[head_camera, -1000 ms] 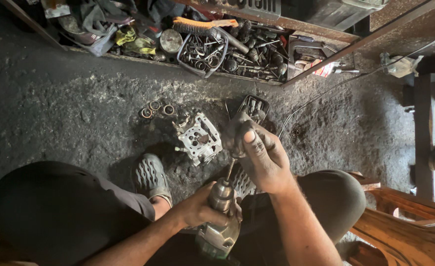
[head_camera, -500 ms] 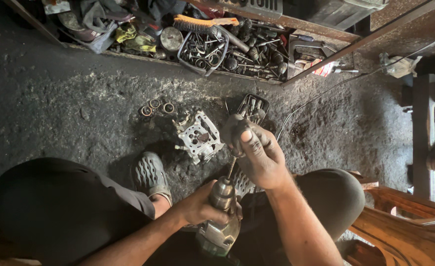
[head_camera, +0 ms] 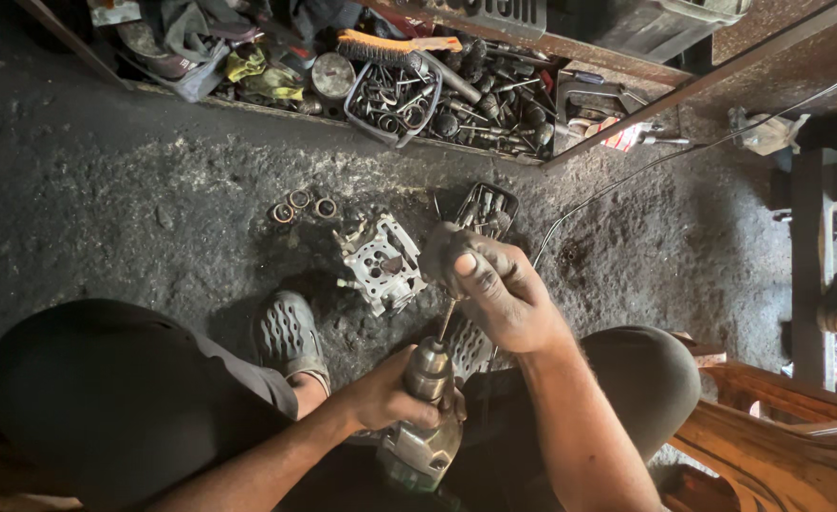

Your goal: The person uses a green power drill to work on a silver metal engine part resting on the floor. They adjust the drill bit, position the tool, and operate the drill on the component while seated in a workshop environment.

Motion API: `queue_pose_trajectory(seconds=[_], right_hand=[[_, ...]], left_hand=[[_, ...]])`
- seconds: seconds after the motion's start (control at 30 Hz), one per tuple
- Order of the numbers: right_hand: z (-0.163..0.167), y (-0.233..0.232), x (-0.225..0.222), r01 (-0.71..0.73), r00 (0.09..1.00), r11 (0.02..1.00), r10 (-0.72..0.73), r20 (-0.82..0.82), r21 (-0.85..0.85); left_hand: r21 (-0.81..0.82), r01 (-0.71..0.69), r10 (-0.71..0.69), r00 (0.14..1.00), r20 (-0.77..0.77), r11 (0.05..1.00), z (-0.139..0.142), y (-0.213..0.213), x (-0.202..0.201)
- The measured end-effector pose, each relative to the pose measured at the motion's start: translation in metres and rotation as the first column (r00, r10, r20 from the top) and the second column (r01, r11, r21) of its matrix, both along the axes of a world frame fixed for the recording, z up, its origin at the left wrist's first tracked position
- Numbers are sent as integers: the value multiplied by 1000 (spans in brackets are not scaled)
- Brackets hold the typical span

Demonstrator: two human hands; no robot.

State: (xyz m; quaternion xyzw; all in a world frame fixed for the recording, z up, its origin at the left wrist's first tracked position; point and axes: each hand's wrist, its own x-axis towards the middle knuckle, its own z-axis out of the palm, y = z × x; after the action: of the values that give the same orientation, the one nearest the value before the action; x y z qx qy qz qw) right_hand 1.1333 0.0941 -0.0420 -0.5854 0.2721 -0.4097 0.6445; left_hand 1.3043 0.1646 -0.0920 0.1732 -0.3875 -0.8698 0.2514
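My left hand [head_camera: 395, 393] grips the body of a grey power drill [head_camera: 423, 422] that points upward between my knees. A thin bit or rod [head_camera: 447, 318] sticks out of the drill's chuck. My right hand [head_camera: 494, 289], dark with grease, is closed on a dark object at the top of that rod. A pale metal engine part with holes [head_camera: 381, 261] lies on the ground just left of my right hand.
Several metal rings [head_camera: 300, 204] lie on the dirty floor beyond the engine part. A small tray of sockets and bits [head_camera: 485, 209] sits behind my right hand. A long box of tools, rags and a wire brush [head_camera: 409, 81] runs along the top. My grey shoe [head_camera: 286, 332] is lower left; wood furniture [head_camera: 769, 427] lower right.
My right hand has shifted slightly on top of the rod; the drill and my left hand stay in about the same place.
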Motion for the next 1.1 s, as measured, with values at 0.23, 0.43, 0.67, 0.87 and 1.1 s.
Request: queue_pose_trajectory(seconds=[0.23,0.43,0.67,0.87,1.1], right_hand=[[-3,1,-1,-3,988,999,9,-157,40],[-7,5,8,-19,997,999,15,72,47],[-12,15,26,41,961,994,-67,269,99],[-15,26,39,103,923,988,-137,358,113],[-15,25,42,67,944,992,-96,317,102]], left_hand=[[7,3,-3,1000,23,1000,1,3,3],[33,-8,8,1000,-4,999,1,4,5],[88,-2,1,1000,6,996,0,9,10],[64,13,-16,999,52,998,0,15,15],[71,0,-4,999,44,997,-1,18,22]])
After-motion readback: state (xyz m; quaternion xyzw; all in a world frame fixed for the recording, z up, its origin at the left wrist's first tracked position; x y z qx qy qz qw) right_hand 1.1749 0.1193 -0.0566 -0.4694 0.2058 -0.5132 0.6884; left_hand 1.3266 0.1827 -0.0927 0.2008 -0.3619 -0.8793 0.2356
